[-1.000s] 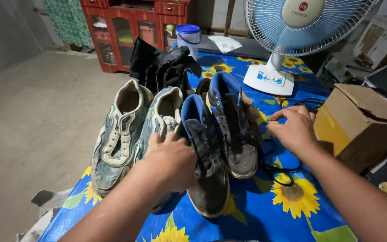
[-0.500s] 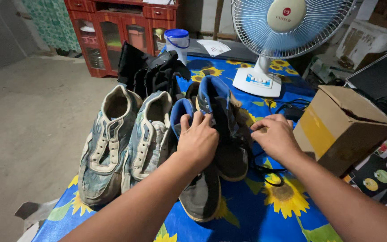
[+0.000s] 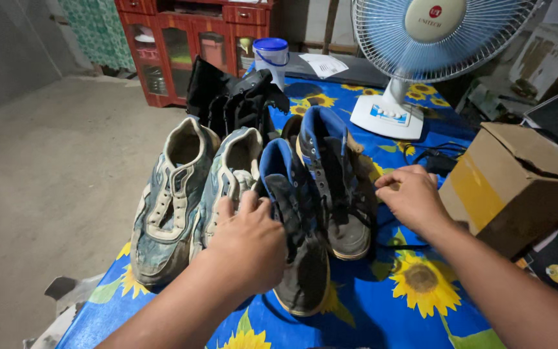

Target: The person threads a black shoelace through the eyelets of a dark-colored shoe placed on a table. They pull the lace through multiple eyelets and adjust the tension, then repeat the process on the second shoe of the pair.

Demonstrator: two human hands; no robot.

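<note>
Two dark high-top shoes with blue lining stand side by side on a table with a blue sunflower cloth [image 3: 382, 304]. My left hand [image 3: 248, 244] grips the left side of the nearer high-top [image 3: 301, 268], fingers over its tongue and laces. My right hand [image 3: 411, 197] is beside the farther high-top [image 3: 338, 171], its fingertips pinched on a black shoelace [image 3: 400, 244] that trails over the cloth. Left of my left hand lies a pair of worn blue-grey sneakers with cream trim [image 3: 169, 200], the inner one touching my fingers.
A brown cardboard box [image 3: 518, 187] stands right of my right hand. A table fan [image 3: 392, 106] and black cables sit behind it. Black boots [image 3: 234, 97], a white tub with a blue lid [image 3: 271, 55] and a red cabinet [image 3: 182, 39] are farther back. Concrete floor lies left.
My left hand slid from the high-top's collar back down to its side. My right hand stayed pinched on the lace, and the loose loop on the cloth has drawn in.
</note>
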